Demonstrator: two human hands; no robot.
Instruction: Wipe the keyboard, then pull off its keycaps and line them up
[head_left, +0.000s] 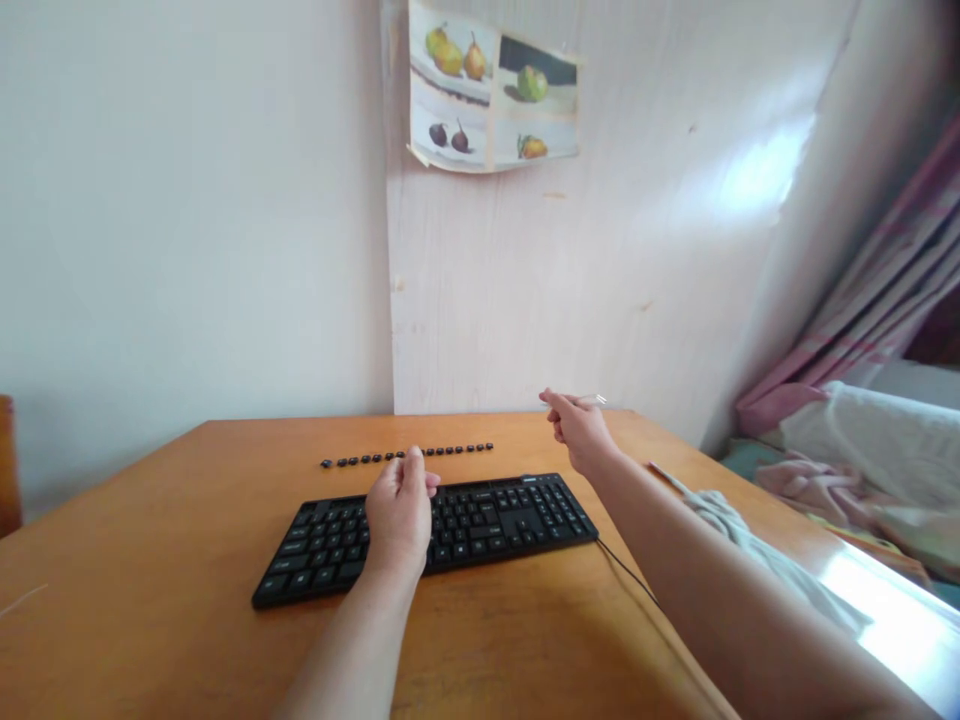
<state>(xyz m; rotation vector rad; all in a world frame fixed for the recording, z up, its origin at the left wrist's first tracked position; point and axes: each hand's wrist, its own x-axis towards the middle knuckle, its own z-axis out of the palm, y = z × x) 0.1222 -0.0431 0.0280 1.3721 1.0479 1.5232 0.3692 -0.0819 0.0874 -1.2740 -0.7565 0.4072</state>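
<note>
A black keyboard point(480, 520) lies on the wooden table, with a bare dark strip along its back edge. My left hand point(401, 505) is over its middle, fingers curled and thumb laid against them. What it may hold is hidden. Beyond the keyboard's right end my right hand point(577, 425) is raised, closed on a thin wire-like metal tool point(598, 400) whose pale prongs stick out to the right. Behind the keyboard a row of small black keycaps point(450, 451) lies on the table, partly hidden by my left hand.
A cable point(630, 570) runs from the keyboard's right end under my right arm. On the table's right point(517, 650) side lie a grey cloth point(720, 515) and a thin stick point(666, 475). The wall with fruit pictures point(495, 90) rises behind; a pink curtain point(847, 300) hangs right.
</note>
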